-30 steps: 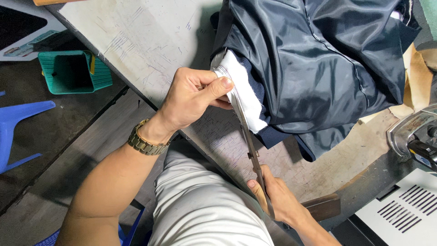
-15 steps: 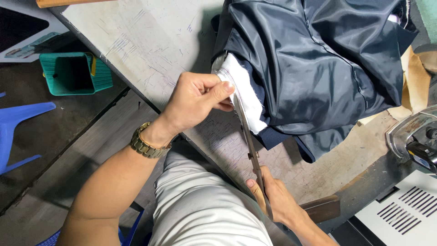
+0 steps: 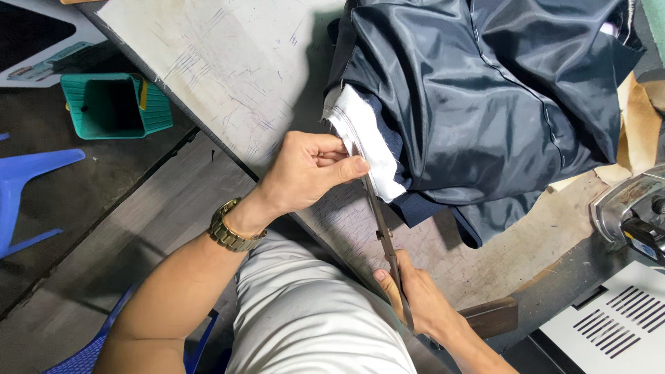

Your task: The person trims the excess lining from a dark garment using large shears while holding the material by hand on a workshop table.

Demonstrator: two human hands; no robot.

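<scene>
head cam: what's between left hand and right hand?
The scissors span that stretch in the head view: right hand grips the handles, blades reach the white cloth pinched by the left hand.

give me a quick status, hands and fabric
Left hand pinching white fabric piece at its edge. Right hand closed on long scissors, blades along that edge. Dark navy garment bunched beside the cut.

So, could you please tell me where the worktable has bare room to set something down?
The widest bare patch of the worktable lies at the upper left, between its floor-side edge and the dark jacket. A smaller patch lies below the jacket, toward the iron. It is crowded where the left hand, white fabric and scissors meet.
</scene>
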